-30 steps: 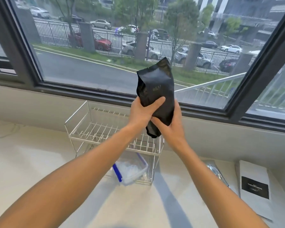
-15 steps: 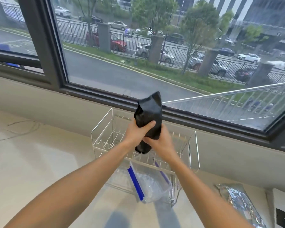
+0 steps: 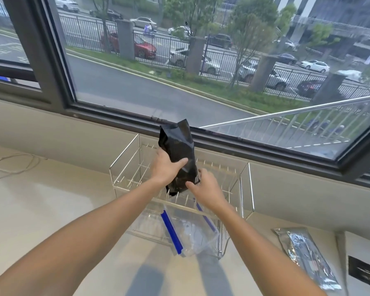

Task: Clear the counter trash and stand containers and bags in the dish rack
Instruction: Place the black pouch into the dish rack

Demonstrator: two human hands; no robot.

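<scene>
A black pouch bag stands upright in the upper tier of the wire dish rack, its bottom among the prongs. My left hand grips its left side with the thumb across the front. My right hand holds its lower right corner. Below, in the rack's lower tier, a clear plastic container with blue clips lies tilted, sticking out towards me.
A silver foil bag lies flat on the pale counter at the right, beside a white packet with a black label. A loose cord lies at the far left. The window sill and wall run right behind the rack.
Both hands have lowered the black bag from up in front of the window down into the rack's upper tier. The view has shifted, so the rack sits more central.
</scene>
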